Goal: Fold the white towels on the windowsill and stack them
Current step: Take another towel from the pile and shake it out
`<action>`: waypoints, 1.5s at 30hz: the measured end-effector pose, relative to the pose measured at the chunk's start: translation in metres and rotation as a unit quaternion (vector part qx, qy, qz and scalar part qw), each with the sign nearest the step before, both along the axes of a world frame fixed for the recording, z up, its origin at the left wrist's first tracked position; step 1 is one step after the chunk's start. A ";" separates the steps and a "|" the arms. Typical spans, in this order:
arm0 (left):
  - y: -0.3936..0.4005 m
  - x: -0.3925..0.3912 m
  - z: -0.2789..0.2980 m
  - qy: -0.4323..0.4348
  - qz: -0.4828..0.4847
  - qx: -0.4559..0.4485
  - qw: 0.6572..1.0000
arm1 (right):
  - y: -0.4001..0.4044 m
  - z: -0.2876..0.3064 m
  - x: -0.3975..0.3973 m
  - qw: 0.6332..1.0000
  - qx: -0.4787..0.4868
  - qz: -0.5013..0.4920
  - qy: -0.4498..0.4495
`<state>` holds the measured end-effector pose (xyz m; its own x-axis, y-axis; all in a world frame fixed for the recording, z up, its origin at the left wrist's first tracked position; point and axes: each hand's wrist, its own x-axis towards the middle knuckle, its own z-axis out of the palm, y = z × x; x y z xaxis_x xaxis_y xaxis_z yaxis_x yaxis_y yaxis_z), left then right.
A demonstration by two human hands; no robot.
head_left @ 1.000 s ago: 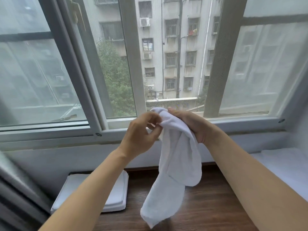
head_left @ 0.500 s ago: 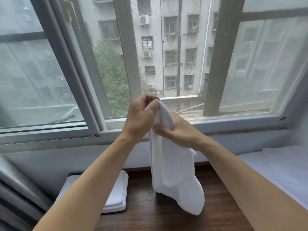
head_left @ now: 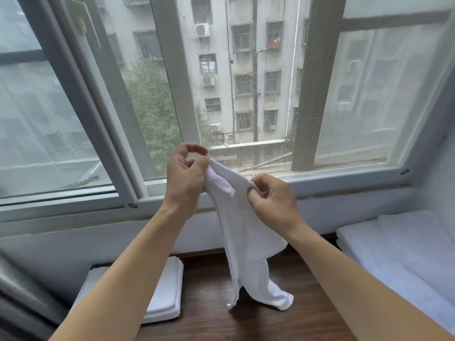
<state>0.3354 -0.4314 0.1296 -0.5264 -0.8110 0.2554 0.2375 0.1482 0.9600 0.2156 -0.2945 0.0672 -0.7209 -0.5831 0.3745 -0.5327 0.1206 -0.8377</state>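
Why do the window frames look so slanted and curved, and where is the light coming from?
Head view: the wide-angle lens bends straight lines, so the window frame leans and bows near the edges. Soft daylight comes in through the glass, with no hard shadows or glare. The side panes look hazy, the middle clearer. The hands and the towel are fairly sharp.

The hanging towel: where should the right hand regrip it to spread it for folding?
At the free top corner, approached from the right along the upper hem. The towel hangs bunched from the left hand; the right hand pinches mid-edge.
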 end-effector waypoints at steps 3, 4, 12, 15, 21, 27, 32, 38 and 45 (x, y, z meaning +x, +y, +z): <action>-0.002 0.004 -0.002 -0.037 -0.026 -0.051 0.998 | -0.002 0.001 -0.001 0.990 0.001 0.056 -0.126; -0.002 0.006 -0.004 -0.057 -0.039 -0.076 0.995 | -0.003 0.001 -0.001 0.986 0.002 0.065 -0.156; 0.001 0.031 -0.023 -0.088 -0.154 -0.082 0.981 | 0.003 0.005 -0.004 0.985 -0.012 0.151 -0.080; -0.007 0.037 -0.027 -0.080 -0.149 -0.095 0.981 | 0.007 0.006 -0.006 0.980 0.007 0.193 0.043; -0.007 0.037 -0.027 -0.047 -0.045 -0.089 0.994 | 0.000 0.006 -0.007 0.964 0.048 0.167 0.199; -0.013 0.038 -0.028 -0.032 0.002 -0.124 0.992 | -0.003 0.002 -0.007 0.967 0.078 0.158 0.182; -0.010 0.038 -0.031 -0.086 -0.003 -0.224 0.971 | 0.001 0.007 0.007 0.956 0.166 0.104 0.216; 0.006 0.044 -0.024 -0.142 -0.024 -0.305 0.941 | -0.015 -0.001 0.011 0.956 0.142 0.046 0.254; -0.014 0.052 -0.036 -0.246 0.019 -0.376 0.893 | -0.012 0.004 0.005 0.992 -0.072 0.014 0.100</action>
<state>0.3874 -0.4450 0.0936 -0.7008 -0.5270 0.4807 -0.2049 0.7942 0.5720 0.2209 -0.3069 0.0712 -0.6078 -0.5327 0.5889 -0.6911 -0.0104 -0.7227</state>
